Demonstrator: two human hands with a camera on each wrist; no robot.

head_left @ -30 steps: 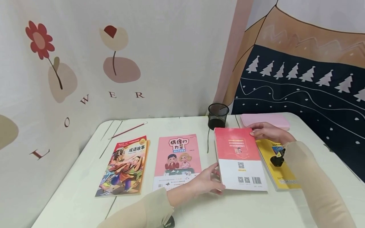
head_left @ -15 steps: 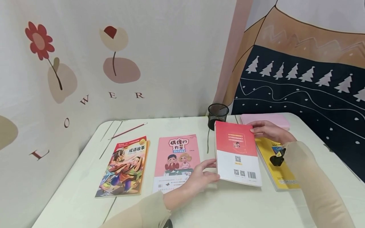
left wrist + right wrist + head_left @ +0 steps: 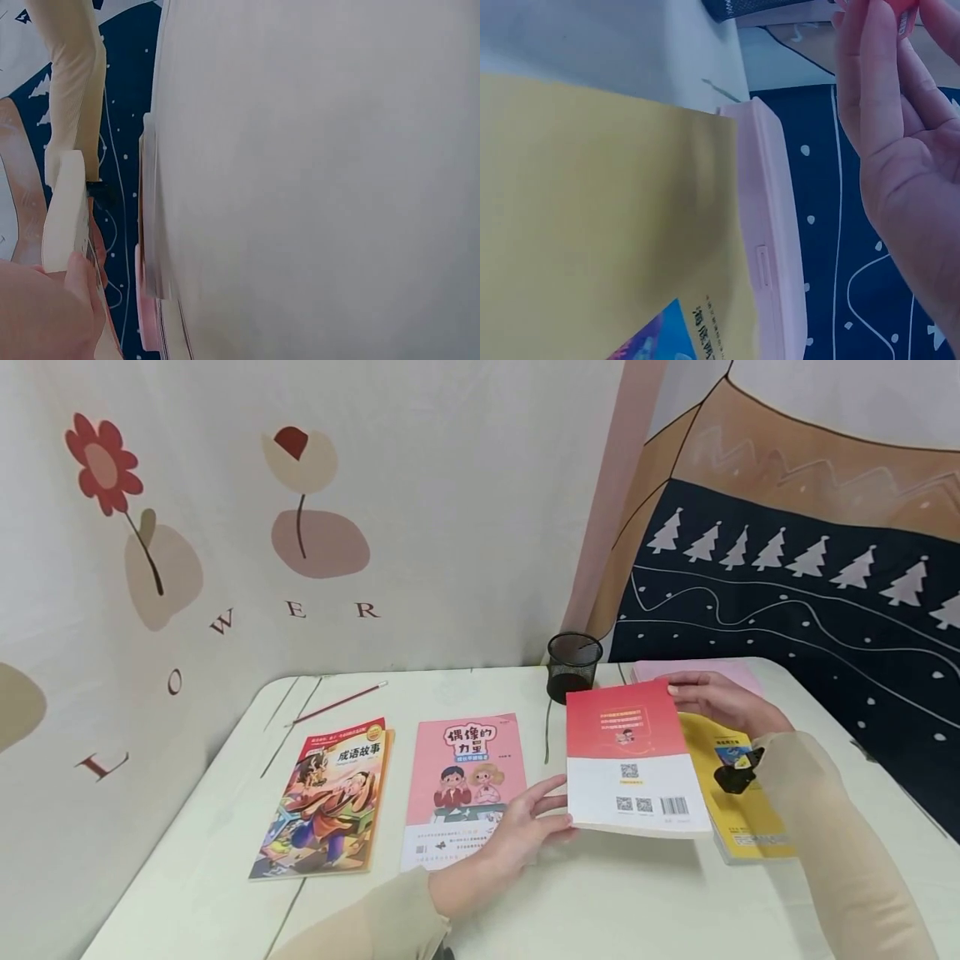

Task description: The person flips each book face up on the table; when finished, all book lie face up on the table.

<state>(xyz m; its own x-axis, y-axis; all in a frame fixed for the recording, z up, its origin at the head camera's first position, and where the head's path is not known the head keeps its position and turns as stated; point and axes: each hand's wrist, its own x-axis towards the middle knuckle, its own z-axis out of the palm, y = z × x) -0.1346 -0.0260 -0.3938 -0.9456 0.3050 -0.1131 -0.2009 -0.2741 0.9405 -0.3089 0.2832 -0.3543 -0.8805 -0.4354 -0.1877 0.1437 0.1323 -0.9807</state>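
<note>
Both hands hold a red-and-white paperback book, its back cover with barcode and QR codes facing up. It is raised off the table, with a shadow below its near edge. My left hand pinches the lower left corner, thumb on the near side; the left wrist view shows the book's pale page edge beside that hand. At the upper right corner, my right hand grips the book between thumb and fingers. A yellow book lies partly under the right forearm. Left of the held book lies a pink book.
A comic-style storybook lies at the left, overlapping an orange-edged one beneath. Behind it is a red pencil. A black mesh pen holder and a pink case stand along the back edge, near the curtain.
The red-and-white book has come up off the table and its near edge has tilted upward. Both hands rise with it, the left shifting slightly left. The other books stay put.
</note>
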